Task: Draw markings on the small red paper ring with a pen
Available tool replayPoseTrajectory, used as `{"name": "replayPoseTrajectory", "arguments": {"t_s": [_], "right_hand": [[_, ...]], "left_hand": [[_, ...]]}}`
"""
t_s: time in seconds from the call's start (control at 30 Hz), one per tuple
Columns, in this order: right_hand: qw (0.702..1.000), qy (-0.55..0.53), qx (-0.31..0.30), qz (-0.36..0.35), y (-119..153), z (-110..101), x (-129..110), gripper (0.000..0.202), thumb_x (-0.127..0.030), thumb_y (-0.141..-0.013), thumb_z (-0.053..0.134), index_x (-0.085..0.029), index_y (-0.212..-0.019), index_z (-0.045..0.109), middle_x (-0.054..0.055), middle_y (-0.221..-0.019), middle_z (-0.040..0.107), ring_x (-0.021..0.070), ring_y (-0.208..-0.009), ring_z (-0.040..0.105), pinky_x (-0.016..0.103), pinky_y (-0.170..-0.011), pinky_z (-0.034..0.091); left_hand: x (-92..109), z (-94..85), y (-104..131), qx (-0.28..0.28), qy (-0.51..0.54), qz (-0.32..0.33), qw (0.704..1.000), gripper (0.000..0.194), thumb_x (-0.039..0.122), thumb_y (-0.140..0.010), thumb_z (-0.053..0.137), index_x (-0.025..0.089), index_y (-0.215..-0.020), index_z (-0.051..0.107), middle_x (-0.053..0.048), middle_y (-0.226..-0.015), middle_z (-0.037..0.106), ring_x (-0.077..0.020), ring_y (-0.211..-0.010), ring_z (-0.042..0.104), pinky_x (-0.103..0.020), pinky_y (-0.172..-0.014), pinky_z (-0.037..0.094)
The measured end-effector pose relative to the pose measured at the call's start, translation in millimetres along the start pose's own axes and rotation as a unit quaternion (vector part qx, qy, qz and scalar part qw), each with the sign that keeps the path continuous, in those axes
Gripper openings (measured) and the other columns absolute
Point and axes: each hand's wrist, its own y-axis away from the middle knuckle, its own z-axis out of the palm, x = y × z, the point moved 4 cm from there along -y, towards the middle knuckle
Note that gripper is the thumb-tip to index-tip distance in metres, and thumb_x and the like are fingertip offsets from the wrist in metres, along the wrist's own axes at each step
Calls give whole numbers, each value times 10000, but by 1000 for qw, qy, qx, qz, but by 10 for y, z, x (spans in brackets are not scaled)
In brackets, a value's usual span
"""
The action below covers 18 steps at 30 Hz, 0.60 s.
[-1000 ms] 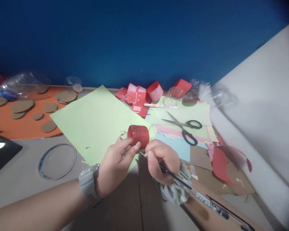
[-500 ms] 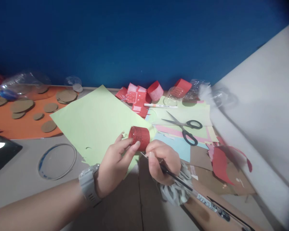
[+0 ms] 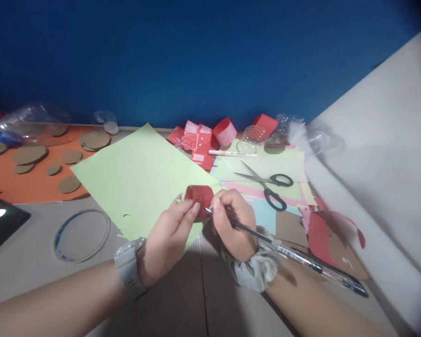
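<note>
My left hand (image 3: 168,238) is closed around the near left side of a small red cylinder (image 3: 205,194) with dark lines drawn on its wall. A capped-end pen (image 3: 277,245) with a clear barrel is pinched in my right hand (image 3: 235,224). Its tip meets the lower right part of the cylinder, though I cannot tell whether it touches. Beneath and behind the cylinder lies a large pale green paper sheet (image 3: 140,173). Part of the cylinder's left side is hidden by my left fingers.
Black-handled scissors (image 3: 266,182) lie partly opened on coloured papers at right, below a white marker (image 3: 231,153). Red paper pieces (image 3: 201,145) sit by the blue wall. Cardboard discs (image 3: 30,154) rest on orange paper at left, above a ring (image 3: 82,235) and a dark device (image 3: 5,227).
The pen tip has risen from below the cylinder onto its lower right wall. My right hand moved slightly up and left; the cylinder shifted a little left.
</note>
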Motion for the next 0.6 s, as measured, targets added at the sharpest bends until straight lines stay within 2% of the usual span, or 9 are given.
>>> {"name": "replayPoseTrajectory", "arguments": {"t_s": [0.1,0.27,0.5,0.6], "right_hand": [[999,8,9,36,-6,-2,29,225,-284,-962,497,-226,-752,440,-38,-635,467,114,-541,426,253,-507,358],[998,1,19,57,-6,-1,59,240,-322,-970,497,-227,-757,442,-40,-636,451,114,-546,422,248,-502,356],[998,-16,-10,52,-14,11,75,261,-325,-965,497,-224,-737,422,-32,-656,459,112,-547,422,247,-496,355],[998,-22,7,59,-6,5,89,250,-339,-965,504,-224,-754,437,-35,-652,461,110,-535,417,245,-487,355]], "left_hand": [[4,-2,3,3,5,9,1000,309,323,-994,415,206,-767,588,-45,-833,655,-238,-1024,583,-372,-1038,391],[-1,2,-1,5,1,7,1000,303,318,-991,423,205,-774,602,-50,-842,670,-246,-1086,581,-374,-1069,376],[4,0,1,3,-8,7,1000,303,306,-992,413,198,-771,590,-50,-840,663,-240,-1085,576,-367,-1047,385],[2,0,5,2,-9,7,1000,304,306,-992,409,199,-774,592,-50,-842,665,-239,-1071,579,-364,-1039,388]]}}
